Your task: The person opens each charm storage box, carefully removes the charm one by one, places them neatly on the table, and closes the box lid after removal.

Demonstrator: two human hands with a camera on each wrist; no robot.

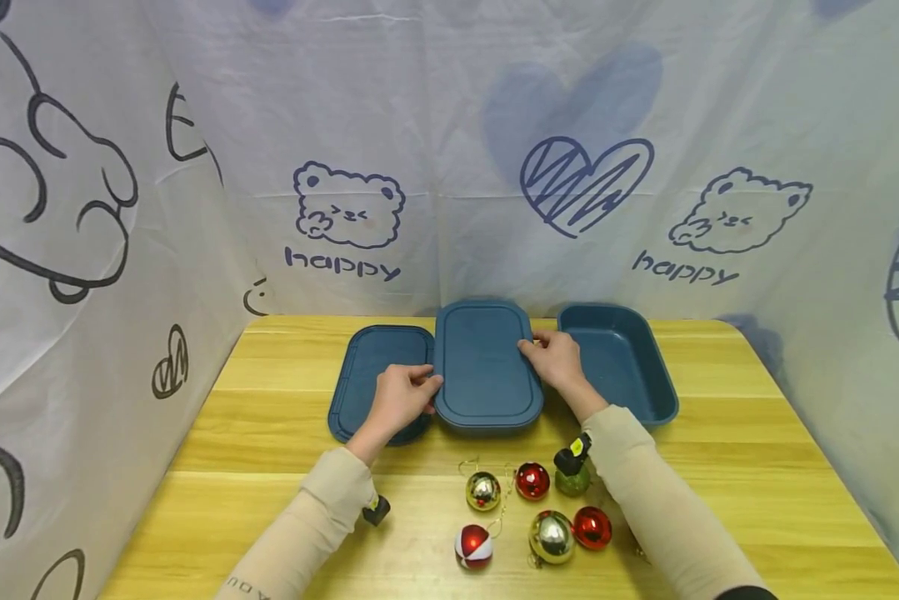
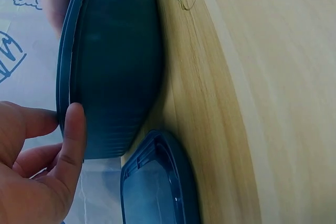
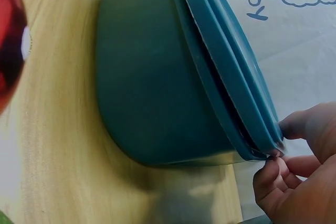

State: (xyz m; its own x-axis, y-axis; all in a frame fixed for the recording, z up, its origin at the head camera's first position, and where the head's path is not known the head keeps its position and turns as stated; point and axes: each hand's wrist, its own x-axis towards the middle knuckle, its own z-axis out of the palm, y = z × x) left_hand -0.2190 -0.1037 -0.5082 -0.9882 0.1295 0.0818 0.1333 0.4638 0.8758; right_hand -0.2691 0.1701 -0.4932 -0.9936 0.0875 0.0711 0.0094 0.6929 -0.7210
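Observation:
A blue plastic storage box (image 3: 147, 82) stands at the middle of the table's back, with a matching blue lid (image 1: 488, 362) on top. The left hand (image 1: 402, 397) pinches the lid's left edge between thumb and fingers. At the opposite edge, the right hand (image 1: 557, 360) pinches the lid, thumb above and fingers below. In the right wrist view a narrow gap shows between lid and box rim. In the left wrist view the lid lies close against the rim. What the box holds is hidden.
Left of the box lies a second blue lid (image 1: 377, 358), partly behind the left hand. An uncovered blue box (image 1: 617, 354) stands at right. Several Christmas baubles, including a gold one (image 1: 551, 537) and a red-and-white one (image 1: 474, 547), lie nearer the front.

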